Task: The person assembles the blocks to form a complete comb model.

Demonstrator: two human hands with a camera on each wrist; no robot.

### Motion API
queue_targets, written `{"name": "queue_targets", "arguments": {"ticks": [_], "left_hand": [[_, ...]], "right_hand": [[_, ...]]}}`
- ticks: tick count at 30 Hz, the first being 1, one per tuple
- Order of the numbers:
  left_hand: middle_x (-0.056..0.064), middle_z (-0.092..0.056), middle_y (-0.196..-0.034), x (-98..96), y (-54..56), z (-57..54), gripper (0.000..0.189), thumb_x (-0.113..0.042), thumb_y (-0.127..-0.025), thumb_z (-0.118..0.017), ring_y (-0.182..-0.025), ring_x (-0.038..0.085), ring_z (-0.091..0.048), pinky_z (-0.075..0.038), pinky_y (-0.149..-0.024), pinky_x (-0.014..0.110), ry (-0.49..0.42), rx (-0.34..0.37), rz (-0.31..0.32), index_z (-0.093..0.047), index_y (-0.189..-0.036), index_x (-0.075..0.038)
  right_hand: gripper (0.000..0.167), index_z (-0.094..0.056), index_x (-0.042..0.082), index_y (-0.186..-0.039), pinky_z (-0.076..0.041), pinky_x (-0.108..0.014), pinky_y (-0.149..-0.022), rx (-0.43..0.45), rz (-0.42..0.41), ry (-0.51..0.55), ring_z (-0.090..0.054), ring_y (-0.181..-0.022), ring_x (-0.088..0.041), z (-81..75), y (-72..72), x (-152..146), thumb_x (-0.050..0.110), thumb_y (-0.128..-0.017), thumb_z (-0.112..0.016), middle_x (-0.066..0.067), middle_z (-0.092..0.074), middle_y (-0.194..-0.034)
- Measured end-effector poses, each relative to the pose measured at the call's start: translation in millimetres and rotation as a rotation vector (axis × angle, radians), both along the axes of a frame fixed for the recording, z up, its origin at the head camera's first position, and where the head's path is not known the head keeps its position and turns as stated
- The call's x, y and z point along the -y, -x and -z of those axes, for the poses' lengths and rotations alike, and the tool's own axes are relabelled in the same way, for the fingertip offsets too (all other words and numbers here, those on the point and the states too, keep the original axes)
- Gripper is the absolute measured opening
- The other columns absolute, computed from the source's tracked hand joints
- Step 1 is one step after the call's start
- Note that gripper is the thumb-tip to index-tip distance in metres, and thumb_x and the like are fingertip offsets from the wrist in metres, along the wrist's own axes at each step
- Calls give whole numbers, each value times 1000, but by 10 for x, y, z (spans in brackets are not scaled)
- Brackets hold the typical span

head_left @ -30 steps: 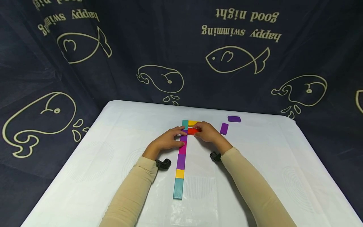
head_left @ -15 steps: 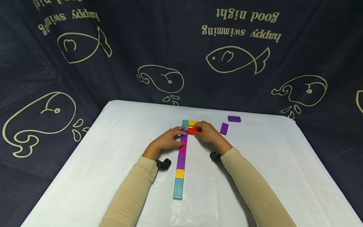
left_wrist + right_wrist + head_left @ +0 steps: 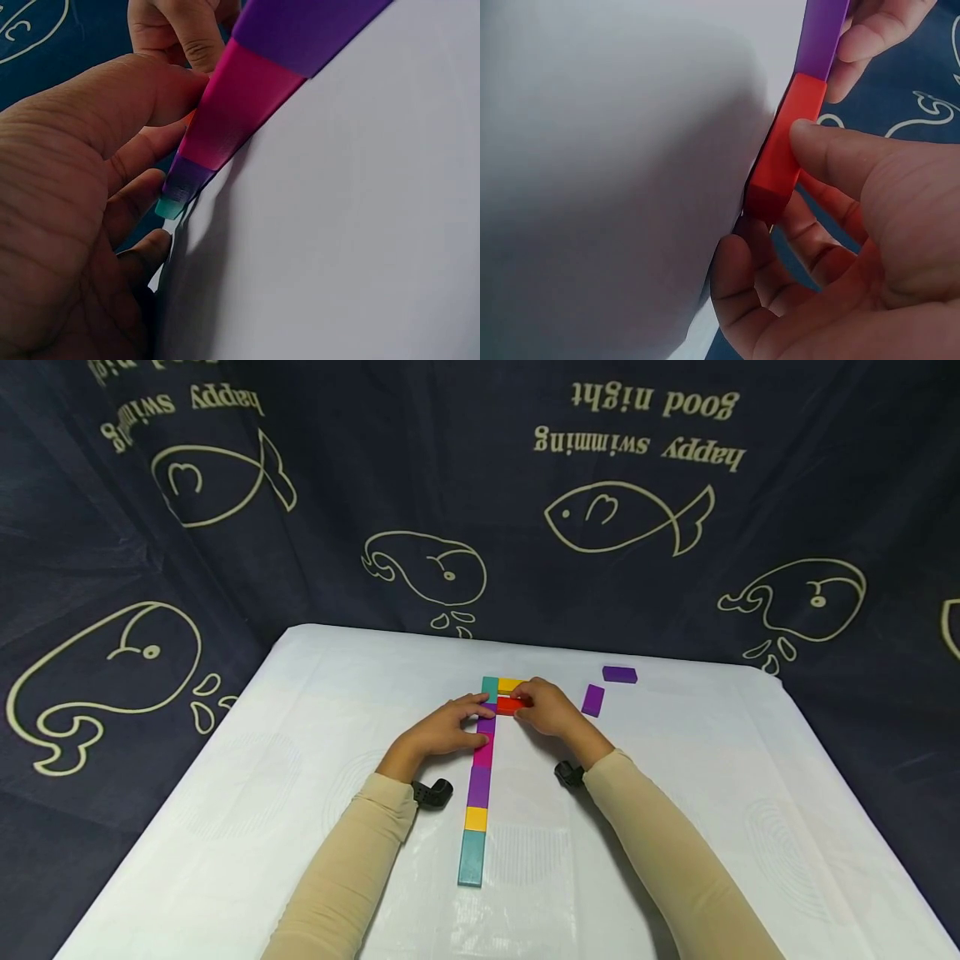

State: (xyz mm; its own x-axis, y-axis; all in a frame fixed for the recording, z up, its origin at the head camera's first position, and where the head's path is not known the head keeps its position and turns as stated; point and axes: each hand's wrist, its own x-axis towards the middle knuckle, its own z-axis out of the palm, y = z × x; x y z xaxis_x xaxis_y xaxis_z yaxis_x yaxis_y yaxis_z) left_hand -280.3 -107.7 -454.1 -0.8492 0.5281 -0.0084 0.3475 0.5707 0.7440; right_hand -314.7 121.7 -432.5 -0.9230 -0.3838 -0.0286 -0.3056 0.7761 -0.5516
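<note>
My right hand (image 3: 547, 707) pinches a red block (image 3: 512, 706) between thumb and fingers. One end of that block meets the side of a purple block (image 3: 486, 724) in a long row. Just beyond it, a yellow block (image 3: 512, 686) lies nearly parallel, running right from the teal block (image 3: 490, 687) at the row's far end. My left hand (image 3: 447, 727) rests on the row from the left, fingers extended over the purple block. Its thumb touches the pink block (image 3: 240, 101). In the right wrist view, my thumb presses on the top of the red block (image 3: 784, 154).
Toward me the row continues with a purple block (image 3: 478, 787), a yellow block (image 3: 476, 819) and a teal block (image 3: 472, 858). Two loose purple blocks (image 3: 592, 700) lie to the right on the white tabletop (image 3: 675, 760). A dark printed cloth (image 3: 480, 485) hangs behind.
My right hand and the red block have shifted very slightly away from me, toward the yellow block. The left hand holds its place.
</note>
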Motion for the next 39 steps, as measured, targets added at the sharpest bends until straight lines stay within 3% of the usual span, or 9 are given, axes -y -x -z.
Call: {"name": "queue_targets", "arguments": {"ticks": [25,31,39], "left_hand": [[2,-33,-160,6,8,15,46,-23,-88,-74,-149,30,-19,-14,-119,52,-4,11,-3,-64,-132,-16],[2,-33,-159,-6,19,32,45,-23,-88,-74,-149,30,-19,-15,-119,52,-8,5,-2,-64,-132,-15],[2,-32,-160,0,20,44,45,-22,-87,-74,-149,30,-19,-16,-119,51,-1,-10,-4,-64,-131,-15]], "right_hand": [[32,-67,5,-121,-47,-43,-96,7,19,26,-56,-102,-28,-45,-20,-39,13,-90,-73,-12,-61,-115],[33,-65,4,-125,-53,-43,-87,-2,34,69,-58,-105,-31,-155,-51,-241,13,-93,-67,-15,-60,-123],[35,-61,1,-129,-48,-52,-94,-45,79,136,-55,-116,-37,-276,-81,-735,12,-96,-64,-18,-57,-131]]}}
